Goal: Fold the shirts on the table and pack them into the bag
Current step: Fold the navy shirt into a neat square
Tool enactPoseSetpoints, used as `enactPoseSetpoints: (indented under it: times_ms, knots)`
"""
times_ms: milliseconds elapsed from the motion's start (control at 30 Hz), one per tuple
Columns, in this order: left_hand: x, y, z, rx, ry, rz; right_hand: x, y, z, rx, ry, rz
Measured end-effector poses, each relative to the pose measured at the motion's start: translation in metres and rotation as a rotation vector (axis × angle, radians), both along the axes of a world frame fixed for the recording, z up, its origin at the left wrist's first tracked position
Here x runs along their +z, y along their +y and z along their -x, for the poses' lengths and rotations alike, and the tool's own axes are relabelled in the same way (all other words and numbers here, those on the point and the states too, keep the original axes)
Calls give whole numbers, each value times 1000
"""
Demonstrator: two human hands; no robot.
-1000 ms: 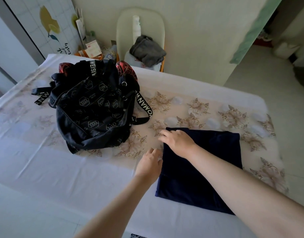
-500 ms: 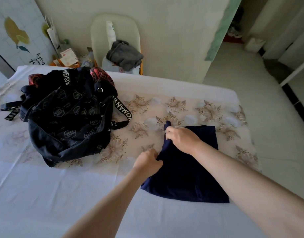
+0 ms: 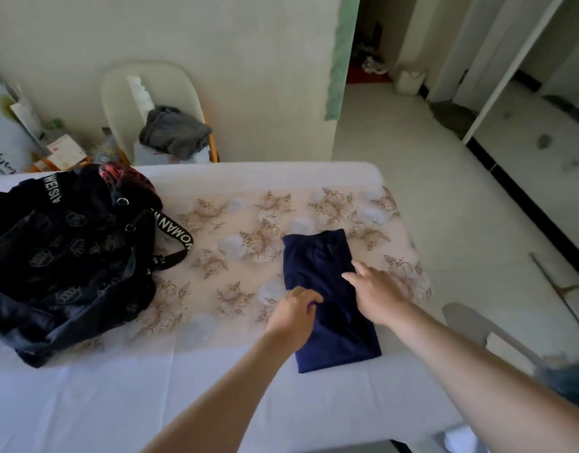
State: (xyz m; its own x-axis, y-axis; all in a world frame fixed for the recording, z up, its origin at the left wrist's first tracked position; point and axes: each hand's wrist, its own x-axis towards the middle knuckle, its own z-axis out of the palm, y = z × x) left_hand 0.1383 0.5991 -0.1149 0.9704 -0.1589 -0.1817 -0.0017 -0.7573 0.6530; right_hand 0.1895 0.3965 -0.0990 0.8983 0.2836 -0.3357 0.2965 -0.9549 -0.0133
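Both forearms come in from the bottom edge, elbows cut off.

Table (image 3: pixel 118 403): the near strip is plain white cloth, with a flower print further back. Its left end is out of frame.

Left hand (image 3: pixel 293 313): fingers bent, tips on the left edge of the shirt (image 3: pixel 317 256). The thumb is hidden under the hand, so I can't tell whether it pinches the cloth or only rests there.

Right hand (image 3: pixel 378 294): fingers straight and spread, flat on the shirt's right side, gripping nothing. The palm covers that edge.

The shirt is navy and folded to a narrow rectangle, lying flat on the table right of centre, long side running away from the camera. The hands and wrists hide part of its middle. It is well apart from the bag (image 3: pixel 69 256).

The bag is black with a pale logo print. It lies slumped on the table's left part, its left side cut off by the frame. The mouth is at the far end, with something red-patterned (image 3: pixel 124 173) showing there; whether that is inside or on top is unclear. A lettered strap (image 3: pixel 177 230) loops out to the right on the table.

At the lower right is the top of a white chair (image 3: pixel 468 322), beyond the table edge. A dark blur at the frame edge beside it is unreadable.

Behind the table, against the wall, is a pale chair (image 3: pixel 144 83) with a grey cloth (image 3: pixel 175 132) heaped on it. The clutter left of it is too small to make out.
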Motion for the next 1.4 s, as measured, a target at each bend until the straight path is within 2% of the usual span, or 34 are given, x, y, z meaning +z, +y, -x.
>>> enactPoseSetpoints:
  times_ms: [33,67,100,167,267,367,433,500,633,700,800,900,1000,1033,1067,1167,1233,1400]
  knots:
    - [-10,5,7,-111,-71,-157,-8,1,10,15,-62,-89]
    - [-19,9,13,-234,-45,-302,-16,4,19,21,-108,-153]
    - [-26,11,19,-334,34,-412,-25,7,29,29,-131,-195]
    - [-32,14,25,-442,149,-536,-38,13,44,44,-61,-188]
    - [-27,11,16,-389,10,-548,-52,10,56,63,29,-68]
    - [-12,7,-13,-263,-267,-446,-56,8,56,91,-72,-56]
    - [-8,3,-37,-240,-389,-466,-60,9,54,113,-133,-124]
    - [-8,2,-63,-279,-338,-565,-67,6,52,139,-140,-159]
    - [-32,27,-110,-399,26,-780,-81,-13,54,154,-89,-168]
    - [-49,43,-120,-424,107,-785,-84,-19,54,164,-84,-180]
    - [-58,48,-114,-410,47,-798,-86,-19,53,168,-87,-183]
    - [-54,34,-91,-342,-160,-795,-86,-19,53,156,-102,-191]
    - [-49,18,-56,-358,-468,-541,-76,-20,54,204,-131,-228]
    - [-53,13,-41,-396,-520,-463,-73,-22,57,247,-126,-247]
    - [-57,9,-25,-434,-508,-418,-68,-25,60,299,-107,-253]
    - [-71,7,16,-504,-364,-472,-62,-39,68,415,-18,-180]
    - [-74,12,32,-478,-290,-483,-64,-46,70,413,22,-177]
    - [-60,12,49,-483,-261,-502,-60,-37,67,341,62,-230]
